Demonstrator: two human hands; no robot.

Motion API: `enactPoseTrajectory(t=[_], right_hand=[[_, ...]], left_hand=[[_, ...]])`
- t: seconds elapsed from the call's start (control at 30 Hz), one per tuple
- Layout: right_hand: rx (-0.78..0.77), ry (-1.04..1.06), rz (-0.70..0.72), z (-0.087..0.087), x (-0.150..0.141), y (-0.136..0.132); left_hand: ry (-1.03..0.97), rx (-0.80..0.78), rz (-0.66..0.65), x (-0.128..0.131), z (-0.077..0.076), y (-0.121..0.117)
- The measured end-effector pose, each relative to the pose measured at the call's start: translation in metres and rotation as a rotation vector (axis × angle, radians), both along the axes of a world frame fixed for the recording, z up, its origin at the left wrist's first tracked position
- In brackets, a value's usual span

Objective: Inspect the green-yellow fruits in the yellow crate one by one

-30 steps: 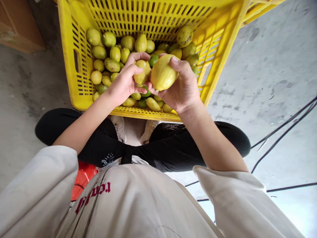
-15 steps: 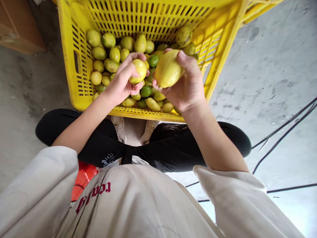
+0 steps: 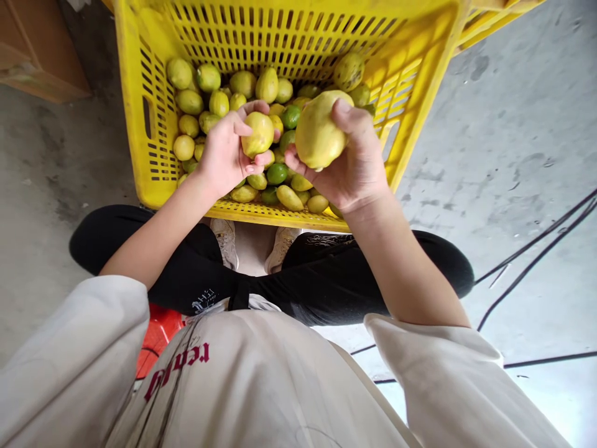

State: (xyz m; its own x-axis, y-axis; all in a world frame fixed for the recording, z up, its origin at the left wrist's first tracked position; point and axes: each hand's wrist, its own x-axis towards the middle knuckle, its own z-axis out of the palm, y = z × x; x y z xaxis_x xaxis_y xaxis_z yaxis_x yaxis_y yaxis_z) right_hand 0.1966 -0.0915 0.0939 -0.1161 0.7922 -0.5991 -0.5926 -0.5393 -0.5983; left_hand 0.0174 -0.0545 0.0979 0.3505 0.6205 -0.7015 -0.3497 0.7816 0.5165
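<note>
A yellow slotted plastic crate (image 3: pixel 135 112) sits on the concrete floor in front of my knees, holding several yellow and green fruits (image 3: pixel 200 99). My left hand (image 3: pixel 224 155) is closed round a small yellow fruit (image 3: pixel 257 134), held just above the pile. My right hand (image 3: pixel 354 165) grips a larger yellow fruit (image 3: pixel 319 134) beside it, thumb on top. The two held fruits are close together over the crate's middle.
A second yellow crate (image 3: pixel 494 18) shows at the upper right. A brown cardboard box (image 3: pixel 32 50) stands at the upper left. Black cables (image 3: pixel 536 249) run across the floor on the right. A red stool (image 3: pixel 156 336) is under me.
Both hands have lifted slightly away from the pile. The left hand has turned its small fruit in the fingers; the right hand has rotated the larger fruit upward.
</note>
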Motion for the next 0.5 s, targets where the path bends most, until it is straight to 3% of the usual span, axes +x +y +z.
enactPoseTrajectory(t=[0.2,0.5], right_hand=[[-0.046,-0.020,0.050,-0.009,-0.002,-0.003],[-0.040,0.018,0.021,0.003,-0.002,0.000]], left_hand=[[-0.032,-0.047,0.001,-0.001,0.000,0.000],[-0.047,0.031,0.030,0.001,-0.002,-0.007]])
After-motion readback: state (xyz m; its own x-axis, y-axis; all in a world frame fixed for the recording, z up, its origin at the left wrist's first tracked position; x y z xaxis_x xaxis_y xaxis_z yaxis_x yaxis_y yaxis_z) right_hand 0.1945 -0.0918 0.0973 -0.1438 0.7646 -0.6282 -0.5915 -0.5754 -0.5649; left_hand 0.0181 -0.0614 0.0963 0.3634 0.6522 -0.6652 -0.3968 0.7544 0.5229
